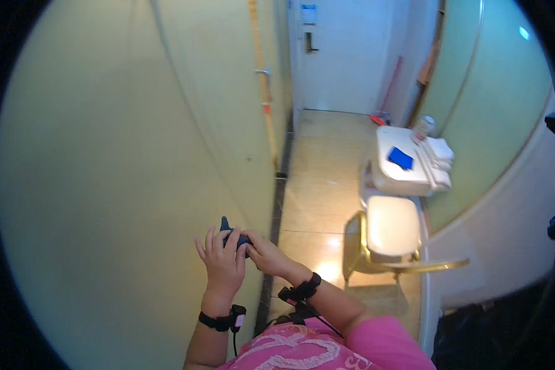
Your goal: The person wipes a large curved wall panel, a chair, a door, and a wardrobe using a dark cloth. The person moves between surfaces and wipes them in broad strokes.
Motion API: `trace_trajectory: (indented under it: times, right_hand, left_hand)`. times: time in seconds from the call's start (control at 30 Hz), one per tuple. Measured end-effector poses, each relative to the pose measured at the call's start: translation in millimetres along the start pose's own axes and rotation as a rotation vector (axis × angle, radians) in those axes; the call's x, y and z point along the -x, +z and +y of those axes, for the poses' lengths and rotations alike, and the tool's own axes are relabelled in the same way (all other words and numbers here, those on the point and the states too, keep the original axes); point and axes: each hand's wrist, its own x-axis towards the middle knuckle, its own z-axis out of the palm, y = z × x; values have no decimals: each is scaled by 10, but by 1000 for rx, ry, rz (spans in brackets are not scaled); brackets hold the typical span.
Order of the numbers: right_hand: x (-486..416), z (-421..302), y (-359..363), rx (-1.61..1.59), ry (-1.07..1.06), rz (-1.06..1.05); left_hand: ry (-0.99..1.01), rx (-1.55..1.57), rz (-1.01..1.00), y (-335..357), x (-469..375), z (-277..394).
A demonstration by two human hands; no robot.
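In front of the panel on the left, my two hands meet around a small dark blue object. A pointed end of it sticks up beyond my fingers; the rest is mostly covered, and its kind is unclear. My left hand has its index finger and thumb against the object, with the other fingers spread. From the right side, my right hand grips it between thumb and fingers. Both wrists wear black straps with small devices.
A pale panelled wall runs close along my left. To the right stand a cushioned chair with gold metal parts and a white table bearing a blue cloth, white towels and a jar. Ahead is a white door.
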Motion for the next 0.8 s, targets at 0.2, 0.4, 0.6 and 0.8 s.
trace_trajectory:
  times: [0.2, 0.4, 0.6, 0.8]
  right_hand:
    - [1090, -203, -913, 291, 219, 127]
    - [2375, -230, -1487, 527, 260, 341]
    - [3574, -97, -2160, 615, 495, 783]
    - [4334, -114, -2818, 859, 568, 1296]
  left_hand:
    - [286, 648, -211, 648, -112, 564]
    - [684, 801, -287, 1156, -109, 1567]
    - [495, 898, -1018, 1722, -26, 2811]
    - [530, 999, -1161, 2431, 104, 4152]
